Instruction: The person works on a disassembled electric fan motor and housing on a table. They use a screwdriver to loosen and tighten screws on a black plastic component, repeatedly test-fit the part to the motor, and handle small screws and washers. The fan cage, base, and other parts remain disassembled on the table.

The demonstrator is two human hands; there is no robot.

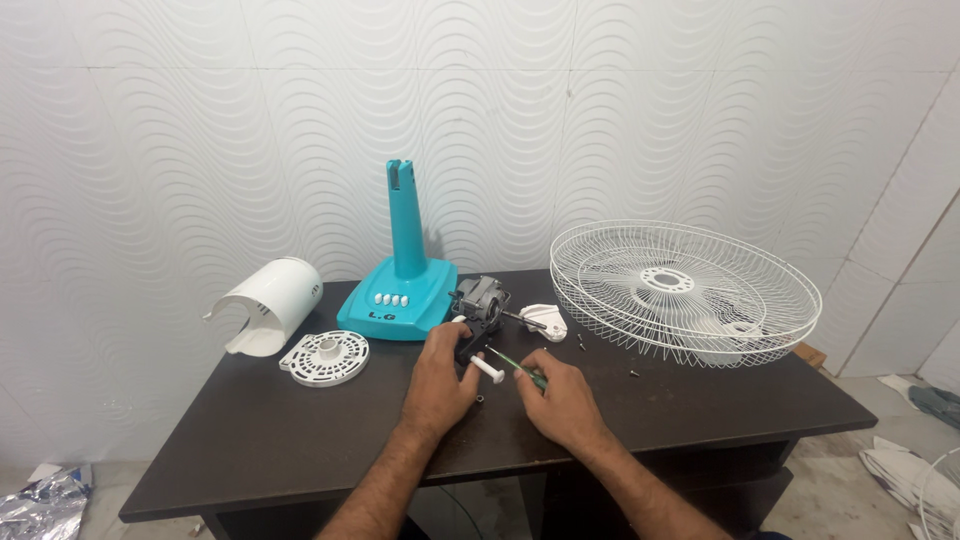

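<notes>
Near the middle of a dark counter (300,440), a person's two bare hands work on a small fan motor assembly (480,305), grey metal on a black bracket, lying just in front of a teal fan base. The left hand (438,378) has its grip clamped on the black bracket (470,345), from which a short white knob shaft (489,371) sticks out toward the person. The right hand (565,400) has its grip closed around a green-handled screwdriver (518,366), its tip pointing toward the bracket, just beside the white shaft.

Behind the hands stands the teal fan base (400,295) with an upright teal neck, a row of white buttons and a small dark label on its front edge. Just right of the motor lies a small white plastic cap (545,320). A few dark screws (582,343) lie loose on the counter between the hands and a large white wire fan guard (685,290), which rests tilted at the right end of the counter.

To the left lie a round white slotted plate (325,358) and, further left, a curved white motor cover (270,303) on its side. A white wavy-patterned wall (200,150) rises behind the counter. Crumpled silver foil (40,505) lies on the floor at lower left
</notes>
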